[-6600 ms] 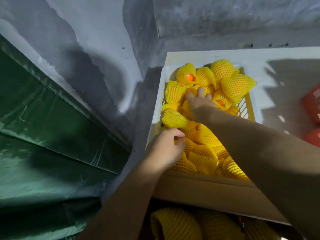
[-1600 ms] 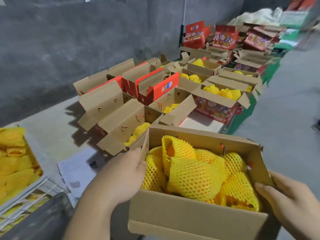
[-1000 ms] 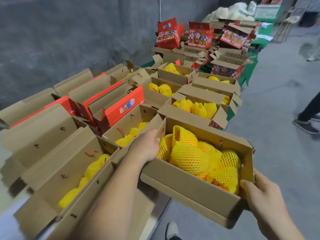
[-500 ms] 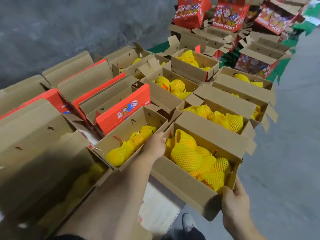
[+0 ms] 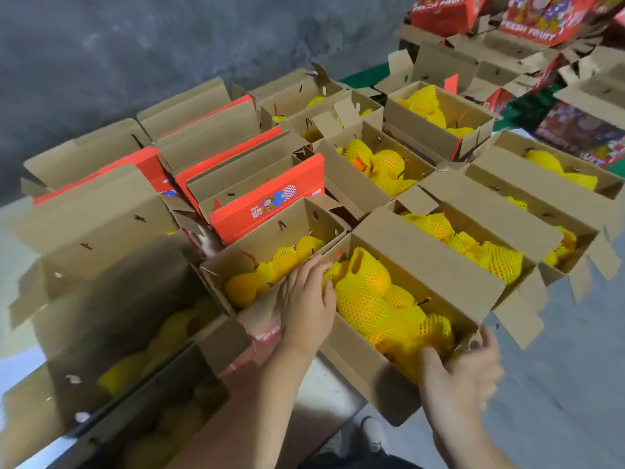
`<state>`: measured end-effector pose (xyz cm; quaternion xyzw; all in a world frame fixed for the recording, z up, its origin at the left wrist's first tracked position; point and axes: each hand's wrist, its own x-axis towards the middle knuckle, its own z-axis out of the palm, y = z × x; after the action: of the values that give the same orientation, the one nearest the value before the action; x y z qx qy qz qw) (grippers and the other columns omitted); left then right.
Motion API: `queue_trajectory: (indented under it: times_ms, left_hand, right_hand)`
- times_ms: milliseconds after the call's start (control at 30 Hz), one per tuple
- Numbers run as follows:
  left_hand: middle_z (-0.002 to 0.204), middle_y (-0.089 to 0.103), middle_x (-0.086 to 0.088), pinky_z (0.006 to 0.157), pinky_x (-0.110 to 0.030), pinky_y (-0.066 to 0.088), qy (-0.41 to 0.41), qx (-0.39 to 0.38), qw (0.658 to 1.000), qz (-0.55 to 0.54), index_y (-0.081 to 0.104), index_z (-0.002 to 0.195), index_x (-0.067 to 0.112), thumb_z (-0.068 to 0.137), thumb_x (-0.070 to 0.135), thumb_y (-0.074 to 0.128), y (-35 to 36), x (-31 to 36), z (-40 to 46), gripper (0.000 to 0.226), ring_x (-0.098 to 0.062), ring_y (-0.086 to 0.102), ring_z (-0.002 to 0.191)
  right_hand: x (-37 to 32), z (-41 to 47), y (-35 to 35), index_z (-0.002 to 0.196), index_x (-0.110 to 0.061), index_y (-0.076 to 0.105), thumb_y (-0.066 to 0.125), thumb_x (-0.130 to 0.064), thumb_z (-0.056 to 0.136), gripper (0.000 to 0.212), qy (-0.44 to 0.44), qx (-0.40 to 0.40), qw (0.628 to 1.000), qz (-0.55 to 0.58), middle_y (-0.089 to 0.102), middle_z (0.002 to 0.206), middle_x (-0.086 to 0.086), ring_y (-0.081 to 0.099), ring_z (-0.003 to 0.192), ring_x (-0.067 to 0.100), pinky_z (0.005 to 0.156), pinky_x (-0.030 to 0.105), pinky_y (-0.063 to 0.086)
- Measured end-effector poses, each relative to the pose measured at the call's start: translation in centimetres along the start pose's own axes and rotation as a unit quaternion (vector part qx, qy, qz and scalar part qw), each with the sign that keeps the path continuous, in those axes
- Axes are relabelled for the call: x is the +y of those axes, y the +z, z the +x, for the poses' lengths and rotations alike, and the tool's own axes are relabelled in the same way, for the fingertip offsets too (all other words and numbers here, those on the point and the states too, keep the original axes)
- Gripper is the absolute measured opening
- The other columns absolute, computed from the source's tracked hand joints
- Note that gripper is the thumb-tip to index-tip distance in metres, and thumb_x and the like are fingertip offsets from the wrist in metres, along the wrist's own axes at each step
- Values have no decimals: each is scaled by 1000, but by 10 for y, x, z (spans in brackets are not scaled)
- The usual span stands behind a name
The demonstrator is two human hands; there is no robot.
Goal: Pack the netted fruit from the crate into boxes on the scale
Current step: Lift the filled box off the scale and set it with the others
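Observation:
An open cardboard box point(image 5: 356, 365) full of fruit in yellow foam netting point(image 5: 368, 299) sits at the near end of a row of similar boxes, its flap up on the far side. My left hand point(image 5: 309, 299) lies flat on the box's left wall, fingers fairly straight and touching the netted fruit. My right hand point(image 5: 463, 374) is blurred at the box's near right corner, thumb over the rim, fingers spread beside the end wall. No crate or scale is in view.
Open boxes of netted fruit crowd round: one directly left point(image 5: 270, 262), one behind on the right point(image 5: 473, 245), a shadowed one point(image 5: 135, 333) nearer me. Red lids point(image 5: 270, 201) stand up among them. Red printed boxes point(image 5: 541, 18) stack at the back. Grey floor point(image 5: 575, 384) lies right.
I turned from the crate and carried the full box to the row, then lowered it beside the others. Both hands' grips have loosened; the right hand is moving at the corner.

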<state>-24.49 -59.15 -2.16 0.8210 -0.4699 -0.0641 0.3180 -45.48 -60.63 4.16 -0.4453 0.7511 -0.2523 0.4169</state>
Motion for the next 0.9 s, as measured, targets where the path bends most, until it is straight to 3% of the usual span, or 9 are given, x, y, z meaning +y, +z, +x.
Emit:
queue_trajectory:
  times_ms: [133,200,267,367,467,567,700,800,900]
  left_hand:
    - [157,43,13,121,-31,27,-10,7,1000,-25,61,135,28,106,37,51,3,-9,-43,32,-11,30,148]
    - [155,39,21,117,-18,29,-24,-3,998,-63,61,133,31,105,38,45,-6,-13,-53,32,-2,32,146]
    - [145,46,26,111,-18,41,-32,-7,996,-82,63,127,32,103,34,43,-22,-20,-61,31,2,44,137]
    - [122,69,10,95,-33,57,-59,22,996,-62,69,120,25,104,30,45,-50,-27,-78,30,0,61,110]
    - [114,72,10,86,-13,52,-131,102,986,-20,69,118,27,105,30,53,-83,-38,-118,21,6,60,99]
    - [119,67,14,94,-13,44,-200,162,966,25,67,120,29,104,34,47,-122,-53,-173,26,-2,60,109]
    - [140,59,-3,114,-38,39,-358,204,903,121,60,137,21,90,14,64,-168,-87,-253,48,-26,53,129]
    - [157,41,-17,123,-43,27,-511,166,840,69,41,155,12,87,5,69,-184,-114,-288,74,-36,37,145]
    - [156,48,-2,116,-28,32,-507,204,836,-52,42,155,20,91,-7,53,-184,-132,-300,71,-24,43,144]
  right_hand:
    - [-21,-15,29,151,-16,35,72,-25,83,78,-295,-119,946,-62,38,144,4,31,137,22,115,40,24]
    - [-26,-16,47,150,-17,40,72,-18,88,69,-354,-204,908,-96,40,144,3,34,135,20,115,38,27]
    - [-26,-21,62,148,-21,44,67,-20,90,62,-384,-251,881,-119,42,143,3,36,135,21,114,39,29]
    - [-20,-32,74,144,-30,46,57,-33,88,57,-419,-297,842,-165,40,141,-3,34,133,17,109,31,30]
    - [-11,-46,88,139,-30,52,66,-25,88,53,-455,-327,805,-196,44,138,-2,37,131,18,111,36,36]
    - [-3,-63,108,132,-27,61,63,-12,93,41,-473,-440,738,-196,55,130,-1,49,124,21,107,39,44]
    - [13,-100,126,136,-43,49,61,-20,101,43,-332,-615,688,-193,60,126,-18,62,117,8,91,17,50]
    - [21,-118,136,129,-45,49,61,-24,99,38,-355,-593,688,-220,64,127,-13,63,114,9,98,30,53]
    - [19,-123,144,144,-33,44,59,-28,98,48,-370,-559,687,-281,66,133,-3,63,121,26,104,43,49]
